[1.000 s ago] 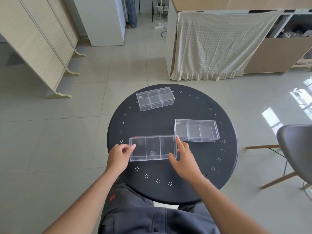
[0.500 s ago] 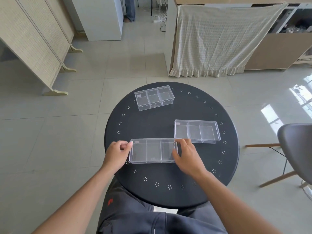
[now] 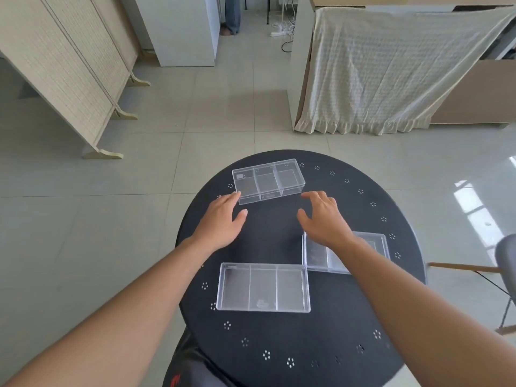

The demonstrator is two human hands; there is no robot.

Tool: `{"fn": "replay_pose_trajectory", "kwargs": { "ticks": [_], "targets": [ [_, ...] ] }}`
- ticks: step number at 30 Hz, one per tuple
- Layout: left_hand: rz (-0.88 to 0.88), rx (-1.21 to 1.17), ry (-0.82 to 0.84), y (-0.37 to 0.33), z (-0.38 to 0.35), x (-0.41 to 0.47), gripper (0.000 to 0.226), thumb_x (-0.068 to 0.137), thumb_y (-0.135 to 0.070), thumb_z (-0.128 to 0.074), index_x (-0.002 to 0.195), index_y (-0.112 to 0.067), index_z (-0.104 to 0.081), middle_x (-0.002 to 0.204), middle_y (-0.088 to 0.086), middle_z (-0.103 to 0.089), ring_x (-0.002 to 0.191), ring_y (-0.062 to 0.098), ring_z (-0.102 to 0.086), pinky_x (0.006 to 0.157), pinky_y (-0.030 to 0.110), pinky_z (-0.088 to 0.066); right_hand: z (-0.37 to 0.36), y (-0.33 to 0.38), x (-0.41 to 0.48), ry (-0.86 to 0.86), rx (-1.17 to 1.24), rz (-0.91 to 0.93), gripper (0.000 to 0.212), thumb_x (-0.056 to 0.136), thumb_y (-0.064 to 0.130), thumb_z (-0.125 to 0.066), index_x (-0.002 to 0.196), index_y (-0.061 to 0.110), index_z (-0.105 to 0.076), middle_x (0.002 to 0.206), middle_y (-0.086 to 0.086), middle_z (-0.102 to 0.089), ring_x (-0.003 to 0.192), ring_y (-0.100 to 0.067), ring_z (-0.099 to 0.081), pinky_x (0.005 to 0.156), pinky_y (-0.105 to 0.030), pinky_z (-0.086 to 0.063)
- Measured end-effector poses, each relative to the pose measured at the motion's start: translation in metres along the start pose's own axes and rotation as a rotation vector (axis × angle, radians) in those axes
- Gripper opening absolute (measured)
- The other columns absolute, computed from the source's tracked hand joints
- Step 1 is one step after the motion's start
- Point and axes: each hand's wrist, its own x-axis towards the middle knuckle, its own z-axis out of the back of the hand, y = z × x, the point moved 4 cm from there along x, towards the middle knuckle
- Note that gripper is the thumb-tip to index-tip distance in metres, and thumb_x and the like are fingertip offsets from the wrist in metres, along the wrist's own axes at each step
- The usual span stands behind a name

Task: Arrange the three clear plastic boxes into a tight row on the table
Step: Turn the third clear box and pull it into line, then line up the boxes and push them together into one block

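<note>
Three clear plastic boxes with three compartments each lie on a round black table (image 3: pixel 279 227). The far box (image 3: pixel 268 180) sits slightly skewed near the back edge. The near box (image 3: pixel 264 287) lies flat in the middle front. The right box (image 3: pixel 374 244) touches the near box's back right corner and is partly hidden under my right forearm. My left hand (image 3: pixel 222 219) hovers open just by the far box's front left corner. My right hand (image 3: pixel 322 216) is open near its front right corner, holding nothing.
A grey chair (image 3: pixel 505 263) with wooden legs stands at the right of the table. A folding screen (image 3: pixel 64 68) stands at the far left, a cloth-draped counter (image 3: pixel 391 74) at the back right. A person's legs (image 3: pixel 231 15) are at the far back.
Both hands let go of the near box, which now lies flat on the table, and reached forward to either side of the far box. The camera tilted down and closer.
</note>
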Motion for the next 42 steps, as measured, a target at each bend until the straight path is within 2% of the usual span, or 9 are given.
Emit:
{"fn": "replay_pose_trajectory", "kwargs": {
  "ticks": [5,9,15,19,21,24,28,37,42],
  "targets": [
    [0.091,0.102,0.154,0.003,-0.017,0.031,0.067,0.112,-0.052,-0.036,0.173,-0.035,-0.012,0.182,-0.011,-0.008,0.169,0.029,0.001,0.131,0.057,-0.022,-0.007,-0.003,0.043,0.123,-0.091,0.001,0.065,0.106,0.035,-0.050,0.167,0.022,-0.031,0.175,0.002,-0.029,0.159,-0.035,-0.022,0.121,-0.058,-0.035],
    [0.129,0.170,0.146,0.011,-0.014,0.053,0.063,0.113,-0.052,-0.030,0.172,-0.038,-0.014,0.182,-0.011,-0.008,0.169,0.025,0.007,0.128,0.057,-0.029,-0.018,-0.009,0.061,0.192,-0.185,0.000,0.071,0.107,0.040,-0.048,0.170,0.025,-0.022,0.180,0.008,-0.012,0.162,-0.035,-0.015,0.122,-0.059,-0.034],
    [0.148,0.197,0.153,0.018,-0.011,0.066,0.065,0.113,-0.052,-0.029,0.172,-0.037,-0.007,0.182,-0.011,-0.006,0.169,0.023,0.007,0.123,0.059,-0.035,-0.024,-0.004,0.069,0.155,-0.207,0.029,0.068,0.107,0.041,-0.048,0.168,0.025,-0.026,0.177,0.005,-0.016,0.155,-0.036,-0.024,0.117,-0.059,-0.037],
    [0.146,0.171,0.148,0.018,-0.009,0.064,0.069,0.112,-0.053,-0.031,0.173,-0.033,-0.006,0.182,-0.007,0.001,0.169,0.022,0.008,0.127,0.059,-0.029,-0.023,-0.001,0.066,0.156,-0.194,0.037,0.070,0.107,0.041,-0.048,0.170,0.025,-0.022,0.179,0.005,-0.011,0.161,-0.036,-0.014,0.122,-0.061,-0.031],
    [0.118,0.159,0.120,0.013,-0.007,0.061,0.073,0.113,-0.052,-0.031,0.174,-0.024,-0.004,0.182,-0.008,0.005,0.168,0.018,0.008,0.129,0.054,-0.028,-0.021,-0.001,0.061,0.140,-0.192,0.062,0.071,0.108,0.040,-0.048,0.171,0.027,-0.019,0.180,0.005,-0.007,0.164,-0.035,-0.006,0.125,-0.062,-0.026],
    [0.047,0.161,0.062,0.001,-0.003,0.051,0.073,0.113,-0.050,-0.032,0.173,-0.016,-0.007,0.182,-0.007,0.001,0.168,0.014,0.005,0.129,0.047,-0.028,-0.015,-0.005,0.049,0.111,-0.169,0.068,0.070,0.108,0.041,-0.049,0.171,0.027,-0.021,0.181,0.006,-0.007,0.166,-0.033,-0.004,0.126,-0.060,-0.024],
    [-0.077,0.150,0.050,-0.023,-0.011,0.030,0.069,0.114,-0.047,-0.034,0.172,-0.015,-0.017,0.182,-0.004,-0.010,0.168,0.014,-0.001,0.130,0.048,-0.028,-0.001,-0.019,0.024,0.086,-0.154,0.034,0.069,0.109,0.040,-0.048,0.171,0.026,-0.023,0.180,0.007,-0.010,0.166,-0.030,-0.005,0.128,-0.058,-0.022],
    [-0.296,0.096,0.252,-0.074,-0.066,-0.028,0.062,0.113,-0.045,-0.037,0.171,-0.025,-0.024,0.180,-0.016,-0.015,0.166,0.002,0.001,0.128,0.052,-0.032,0.027,-0.082,-0.044,0.025,-0.161,-0.092,0.069,0.108,0.041,-0.052,0.170,0.026,-0.026,0.180,0.007,-0.013,0.166,-0.028,-0.008,0.127,-0.057,-0.023],
    [-0.369,0.110,0.335,-0.095,-0.099,-0.049,0.061,0.113,-0.043,-0.036,0.171,-0.029,-0.023,0.179,-0.022,-0.014,0.166,0.000,0.002,0.126,0.054,-0.036,0.035,-0.113,-0.081,0.043,-0.169,-0.163,0.068,0.108,0.043,-0.050,0.169,0.026,-0.028,0.179,0.008,-0.016,0.165,-0.029,-0.012,0.128,-0.057,-0.023]
  ]
}}
